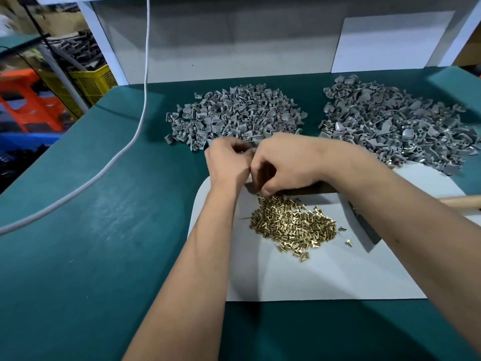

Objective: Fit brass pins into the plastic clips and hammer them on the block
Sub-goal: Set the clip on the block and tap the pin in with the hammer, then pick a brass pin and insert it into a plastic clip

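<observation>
Head view: at frame centre the left hand [229, 162] and right hand [283, 162] meet, fingers curled together around a small grey plastic clip [248, 147], mostly hidden. Just below lies the heap of small brass pins [294, 222] on a white sheet [325, 277]. Two grey clip piles [234, 113] fill the upper frame.
</observation>
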`<state>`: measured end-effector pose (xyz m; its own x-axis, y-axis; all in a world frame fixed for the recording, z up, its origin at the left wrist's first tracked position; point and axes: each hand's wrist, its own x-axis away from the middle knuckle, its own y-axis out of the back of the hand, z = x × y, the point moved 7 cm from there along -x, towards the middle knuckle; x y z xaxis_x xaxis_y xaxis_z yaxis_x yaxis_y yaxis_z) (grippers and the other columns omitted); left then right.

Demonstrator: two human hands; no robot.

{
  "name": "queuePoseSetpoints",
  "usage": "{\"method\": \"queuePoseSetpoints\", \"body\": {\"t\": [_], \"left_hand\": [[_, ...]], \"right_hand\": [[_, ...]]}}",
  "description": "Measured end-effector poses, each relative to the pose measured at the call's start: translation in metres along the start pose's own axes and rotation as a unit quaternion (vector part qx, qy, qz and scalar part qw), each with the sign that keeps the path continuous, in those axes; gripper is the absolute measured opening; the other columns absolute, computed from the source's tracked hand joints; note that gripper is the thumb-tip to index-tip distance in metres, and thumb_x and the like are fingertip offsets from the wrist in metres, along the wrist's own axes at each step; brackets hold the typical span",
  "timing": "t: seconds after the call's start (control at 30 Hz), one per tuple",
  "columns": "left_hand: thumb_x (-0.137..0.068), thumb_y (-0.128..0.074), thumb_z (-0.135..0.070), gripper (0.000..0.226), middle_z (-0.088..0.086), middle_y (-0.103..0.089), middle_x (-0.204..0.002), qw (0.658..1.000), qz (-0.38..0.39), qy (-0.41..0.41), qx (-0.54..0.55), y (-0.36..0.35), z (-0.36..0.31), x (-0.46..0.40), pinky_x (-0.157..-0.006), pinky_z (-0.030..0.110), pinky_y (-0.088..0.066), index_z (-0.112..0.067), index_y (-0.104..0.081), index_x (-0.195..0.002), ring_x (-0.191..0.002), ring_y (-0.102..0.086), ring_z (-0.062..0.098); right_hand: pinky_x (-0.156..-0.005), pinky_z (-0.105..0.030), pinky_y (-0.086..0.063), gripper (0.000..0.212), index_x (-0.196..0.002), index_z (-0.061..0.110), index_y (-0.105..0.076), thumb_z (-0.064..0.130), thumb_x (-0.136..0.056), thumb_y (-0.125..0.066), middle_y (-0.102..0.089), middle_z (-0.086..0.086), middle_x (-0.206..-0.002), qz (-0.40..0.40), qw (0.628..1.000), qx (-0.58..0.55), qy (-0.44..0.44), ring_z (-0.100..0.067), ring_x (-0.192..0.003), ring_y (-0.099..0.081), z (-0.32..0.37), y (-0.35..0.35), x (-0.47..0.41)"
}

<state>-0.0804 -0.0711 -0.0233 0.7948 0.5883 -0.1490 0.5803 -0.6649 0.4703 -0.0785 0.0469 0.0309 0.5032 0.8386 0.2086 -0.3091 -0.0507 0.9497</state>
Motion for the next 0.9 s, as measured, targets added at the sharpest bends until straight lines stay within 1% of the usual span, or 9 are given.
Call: {"method": "queuePoseSetpoints", "body": {"t": [0.03, 0.1, 0.2, 0.33, 0.5, 0.67, 0.73, 0.8, 0.9], "left_hand": [[-0.078, -0.078, -0.013, 0.007, -0.006, -0.073, -0.073, 1.0, -0.011, 0.005, 0.022, 0.001, 0.0, 0.0, -0.068, 0.024, -0.056, -0.019, -0.078, -0.078, -0.07, -0.067, 0.007], [-0.078, -0.083, -0.014, 0.014, -0.002, -0.077, -0.084, 0.997, -0.02, 0.025, 0.068, 0.002, 0.003, 0.002, -0.083, 0.031, -0.06, -0.017, -0.08, -0.091, -0.081, -0.073, 0.012], [-0.075, -0.09, -0.022, 0.035, 0.001, -0.077, -0.095, 0.993, -0.036, 0.037, 0.102, 0.002, 0.007, 0.003, -0.087, 0.029, -0.059, -0.016, -0.076, -0.107, -0.089, -0.073, 0.014], [-0.074, -0.091, -0.026, 0.026, -0.003, -0.076, -0.088, 0.987, -0.062, 0.043, 0.142, 0.004, 0.008, 0.002, -0.088, 0.035, -0.06, -0.021, -0.075, -0.093, -0.084, -0.073, 0.011], [-0.073, -0.092, -0.02, 0.023, 0.007, -0.077, -0.091, 0.973, -0.062, 0.044, 0.218, 0.003, 0.008, 0.003, -0.09, 0.047, -0.06, -0.019, -0.074, -0.088, -0.092, -0.075, 0.025], [-0.074, -0.092, -0.016, 0.022, 0.013, -0.076, -0.093, 0.968, -0.062, 0.008, 0.242, 0.001, 0.002, 0.005, -0.088, 0.05, -0.06, -0.017, -0.074, -0.088, -0.096, -0.073, 0.033], [-0.074, -0.092, -0.015, 0.023, 0.014, -0.075, -0.093, 0.966, -0.056, -0.006, 0.252, 0.0, -0.002, 0.005, -0.088, 0.049, -0.06, -0.014, -0.074, -0.089, -0.094, -0.072, 0.034], [-0.074, -0.091, -0.014, 0.024, 0.009, -0.074, -0.092, 0.966, -0.048, -0.029, 0.251, -0.001, -0.008, 0.006, -0.083, 0.039, -0.059, -0.013, -0.074, -0.09, -0.086, -0.068, 0.023], [-0.074, -0.091, -0.008, 0.026, 0.003, -0.072, -0.092, 0.962, -0.009, -0.059, 0.268, -0.01, -0.02, 0.014, -0.079, 0.029, -0.057, -0.012, -0.074, -0.093, -0.082, -0.066, 0.009]], "right_hand": [[-0.084, -0.03, -0.051, 0.008, -0.084, 0.035, -0.077, 0.033, -0.08, -0.083, -0.068, 0.022, -0.075, 0.002, 1.0, 0.009, 0.008, 0.007, -0.075, -0.058, 0.005, -0.004, 0.003], [-0.086, -0.03, -0.047, 0.01, -0.087, 0.039, -0.078, 0.037, -0.079, -0.083, -0.065, 0.029, -0.072, -0.008, 1.0, 0.007, 0.017, 0.016, -0.072, -0.05, 0.013, -0.009, 0.011], [-0.089, -0.034, -0.045, 0.014, -0.09, 0.041, -0.078, 0.039, -0.077, -0.084, -0.068, 0.029, -0.079, -0.011, 0.999, -0.009, 0.033, 0.014, -0.079, -0.055, 0.024, -0.02, 0.019], [-0.096, -0.041, -0.04, 0.015, -0.092, 0.035, -0.076, 0.04, -0.079, -0.082, -0.072, 0.021, -0.092, -0.01, 0.999, -0.003, 0.036, -0.004, -0.099, -0.061, 0.033, -0.034, 0.023], [-0.102, -0.044, -0.037, 0.005, -0.086, 0.03, -0.073, 0.026, -0.086, -0.072, -0.071, 0.018, -0.088, -0.009, 0.999, -0.002, 0.041, -0.004, -0.096, -0.06, 0.037, -0.042, 0.029], [-0.08, -0.04, -0.03, 0.007, -0.081, 0.027, -0.062, 0.02, -0.084, -0.061, -0.056, 0.004, -0.083, -0.042, 0.993, 0.088, 0.061, -0.026, -0.09, -0.058, 0.049, -0.047, 0.033], [-0.08, -0.039, -0.03, 0.01, -0.08, 0.028, -0.063, 0.02, -0.085, -0.061, -0.058, 0.007, -0.086, -0.057, 0.993, 0.075, 0.07, -0.021, -0.094, -0.058, 0.049, -0.046, 0.038], [-0.086, -0.039, -0.036, 0.011, -0.081, 0.027, -0.061, 0.02, -0.089, -0.063, -0.06, 0.011, -0.091, -0.082, 0.994, 0.011, 0.071, -0.014, -0.099, -0.056, 0.041, -0.038, 0.044], [-0.08, -0.034, -0.048, 0.009, -0.085, 0.019, -0.063, 0.014, -0.091, -0.069, -0.065, 0.012, -0.086, -0.181, 0.973, -0.124, 0.066, -0.01, -0.085, -0.06, 0.015, -0.019, 0.062]]}}
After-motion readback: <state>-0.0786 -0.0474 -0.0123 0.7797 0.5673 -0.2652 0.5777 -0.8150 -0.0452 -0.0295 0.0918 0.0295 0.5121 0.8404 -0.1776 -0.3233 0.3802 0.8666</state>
